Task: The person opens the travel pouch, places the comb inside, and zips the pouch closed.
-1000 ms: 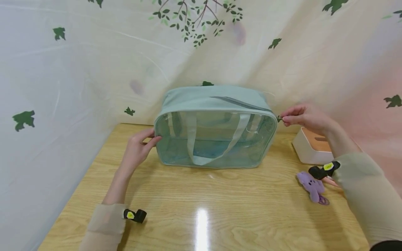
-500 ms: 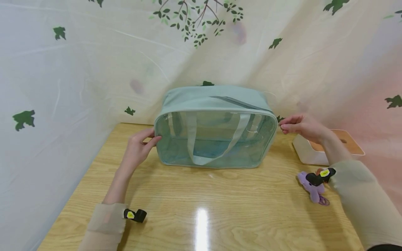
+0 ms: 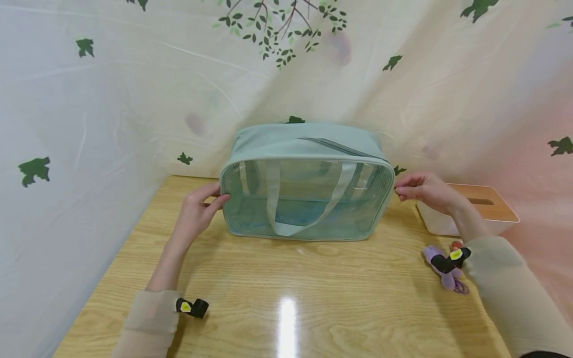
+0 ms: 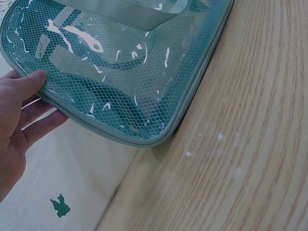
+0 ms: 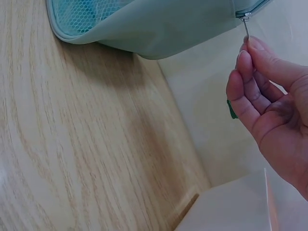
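A pale green zip bag (image 3: 309, 141) with clear, mesh-lined panels and a cloth strap handle stands upright on the wooden table (image 3: 340, 298). Its top zipper (image 3: 337, 146) gapes on the right half. My left hand (image 3: 197, 209) pinches the bag's left edge, thumb on the front panel and fingers behind, as the left wrist view also shows. At the right end, my right hand (image 3: 429, 191) pinches the metal zipper pull (image 5: 247, 30) between thumb and index finger. The slider sits at the bag's side, just below the top corner.
A white tissue box (image 3: 440, 219) with a wooden lid stands right of the bag, partly behind my right wrist. Nearer lies a purple plush keychain (image 3: 447, 281), partly covered by the wrist camera (image 3: 445, 262). A printed curtain (image 3: 134, 99) hangs behind the table.
My right hand has moved down and slightly left along the bag's right side with the zipper pull, uncovering more of the tissue box. The left hand and the bag have stayed in place.
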The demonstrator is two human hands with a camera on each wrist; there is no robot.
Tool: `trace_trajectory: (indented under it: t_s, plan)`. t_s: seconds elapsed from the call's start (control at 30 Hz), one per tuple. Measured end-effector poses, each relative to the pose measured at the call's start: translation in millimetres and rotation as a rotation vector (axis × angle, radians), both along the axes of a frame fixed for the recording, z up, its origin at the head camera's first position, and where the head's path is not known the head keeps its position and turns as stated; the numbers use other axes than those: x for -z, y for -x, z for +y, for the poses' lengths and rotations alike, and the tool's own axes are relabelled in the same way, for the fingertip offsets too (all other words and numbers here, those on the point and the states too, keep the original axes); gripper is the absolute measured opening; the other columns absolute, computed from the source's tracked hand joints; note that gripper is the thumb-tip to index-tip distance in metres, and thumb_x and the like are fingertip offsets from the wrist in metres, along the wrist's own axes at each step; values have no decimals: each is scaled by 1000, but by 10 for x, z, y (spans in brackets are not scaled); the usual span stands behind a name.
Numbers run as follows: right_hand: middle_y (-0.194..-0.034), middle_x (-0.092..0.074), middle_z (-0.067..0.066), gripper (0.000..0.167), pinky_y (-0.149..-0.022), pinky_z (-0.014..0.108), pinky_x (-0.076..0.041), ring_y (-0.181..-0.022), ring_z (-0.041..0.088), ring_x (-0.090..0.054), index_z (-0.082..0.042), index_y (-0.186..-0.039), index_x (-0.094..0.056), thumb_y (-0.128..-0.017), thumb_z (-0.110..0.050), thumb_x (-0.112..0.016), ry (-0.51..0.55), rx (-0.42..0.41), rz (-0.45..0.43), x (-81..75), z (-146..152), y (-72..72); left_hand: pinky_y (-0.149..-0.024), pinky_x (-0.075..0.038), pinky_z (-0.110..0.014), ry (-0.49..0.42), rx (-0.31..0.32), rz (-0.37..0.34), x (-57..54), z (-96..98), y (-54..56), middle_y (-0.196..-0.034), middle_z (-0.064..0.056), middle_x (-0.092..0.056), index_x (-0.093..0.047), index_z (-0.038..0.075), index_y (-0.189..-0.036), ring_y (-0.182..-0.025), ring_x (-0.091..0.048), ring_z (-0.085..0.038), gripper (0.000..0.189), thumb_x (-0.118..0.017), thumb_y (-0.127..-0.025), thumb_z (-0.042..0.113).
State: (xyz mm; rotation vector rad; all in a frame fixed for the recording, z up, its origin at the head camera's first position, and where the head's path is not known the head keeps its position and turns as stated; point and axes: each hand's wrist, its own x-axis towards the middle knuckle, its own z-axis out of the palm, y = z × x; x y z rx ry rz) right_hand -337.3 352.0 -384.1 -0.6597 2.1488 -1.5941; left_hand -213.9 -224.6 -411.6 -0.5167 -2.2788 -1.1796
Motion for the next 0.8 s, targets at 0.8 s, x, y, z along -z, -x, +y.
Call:
trace_trajectory:
  t_s: [0.8]
  plan:
    - [-93, -75, -4, 21, -83, 25, -62, -85, 11, -71, -8, -104, -74, -102, 3, -57, 22, 33, -62, 136, -67, -77, -68, -58, -9, 11, -5, 8, 20, -17, 7, -109, -11, -77, -75, 9, -121, -93, -64, 1, 26, -72, -95, 6]
